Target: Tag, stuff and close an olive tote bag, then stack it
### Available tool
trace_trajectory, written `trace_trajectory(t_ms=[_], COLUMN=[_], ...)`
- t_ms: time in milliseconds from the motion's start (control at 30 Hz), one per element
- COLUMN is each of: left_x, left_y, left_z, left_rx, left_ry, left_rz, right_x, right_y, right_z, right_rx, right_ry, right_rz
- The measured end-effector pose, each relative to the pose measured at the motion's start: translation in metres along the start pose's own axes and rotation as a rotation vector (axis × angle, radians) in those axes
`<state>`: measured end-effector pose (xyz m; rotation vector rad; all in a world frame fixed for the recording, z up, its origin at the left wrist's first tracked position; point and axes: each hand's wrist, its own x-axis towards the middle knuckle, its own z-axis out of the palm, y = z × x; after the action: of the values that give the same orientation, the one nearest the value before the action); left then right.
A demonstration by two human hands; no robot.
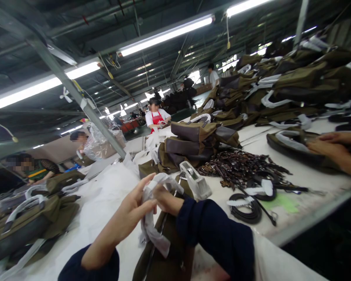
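An olive-green bag with dark trim lies before me on the table. Its handle is wrapped in white paper or foam, and a loose end hangs down over the bag. My left hand is closed around the wrapped handle from the left, thumb on the near side. On the handle's right side, my right hand is curled against the wrapping, its fingertips partly hidden by it. Just beyond my right wrist stands a white tape dispenser.
Stacked olive bags stand behind the dispenser, beside a heap of brown patterned straps. Coiled black straps lie at right. Another person's hands work on a bag there. More bags lie left; a slanted metal post rises behind.
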<state>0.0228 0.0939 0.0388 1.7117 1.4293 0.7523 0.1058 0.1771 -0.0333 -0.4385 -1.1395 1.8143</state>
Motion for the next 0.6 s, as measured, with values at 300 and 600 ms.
trace_trajectory(t_ms=[300,600], left_x=[0.0,0.016], left_y=[-0.009,0.044], left_z=[-0.058,-0.021], left_rx=[1.112,0.967], left_ry=[0.236,0.304], left_rz=[-0.179,0.128], right_x=[-0.123,-0.192], right_y=[-0.019,0.018], right_z=[-0.093,-0.135], right_rx=[-0.358,-0.472], right_ry=[-0.344,-0.254], right_rz=[0.198,0.406])
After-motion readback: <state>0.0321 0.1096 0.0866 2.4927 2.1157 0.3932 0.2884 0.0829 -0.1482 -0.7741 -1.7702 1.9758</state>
